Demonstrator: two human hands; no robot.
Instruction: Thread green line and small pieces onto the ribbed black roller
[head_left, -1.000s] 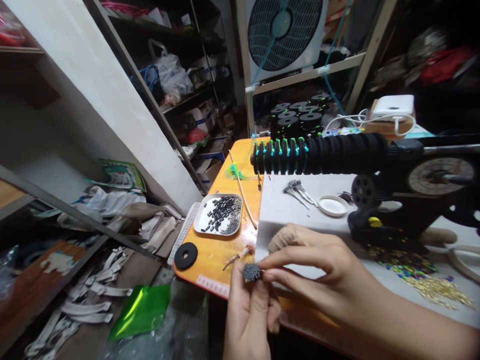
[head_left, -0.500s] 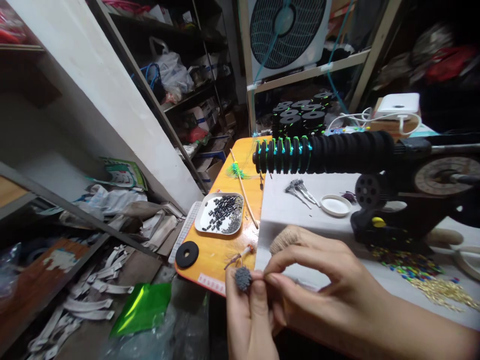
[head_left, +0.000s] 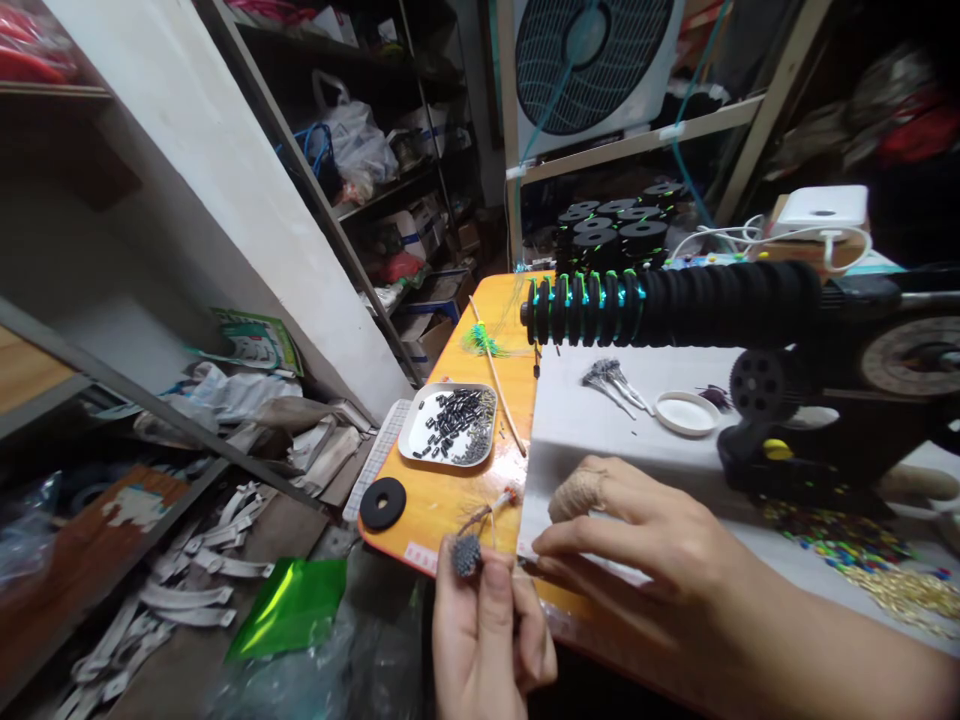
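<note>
by the near edge of the bench (head_left: 439,500), the left hand (head_left: 484,625) pinches a grey bundle (head_left: 466,556) between thumb and fingers, its knobbly rounded head facing up; the right hand (head_left: 637,530) sits just beside it, fingers curled, though whether it grips anything cannot be told. good handling here likely means a firm but light pinch below the head, so no strand slips or bends.

I count one left hand (head_left: 484,635), with one grey bundle (head_left: 466,556) in it, and one right hand (head_left: 652,545). There is one worktop (head_left: 439,495), one white tray (head_left: 414,425), one loose black disc (head_left: 383,518), one thin stick (head_left: 502,393), one fan (head_left: 592,75) and one green foil sheet (head_left: 289,612). The black beads (head_left: 454,410) are too many for me to number.
</note>
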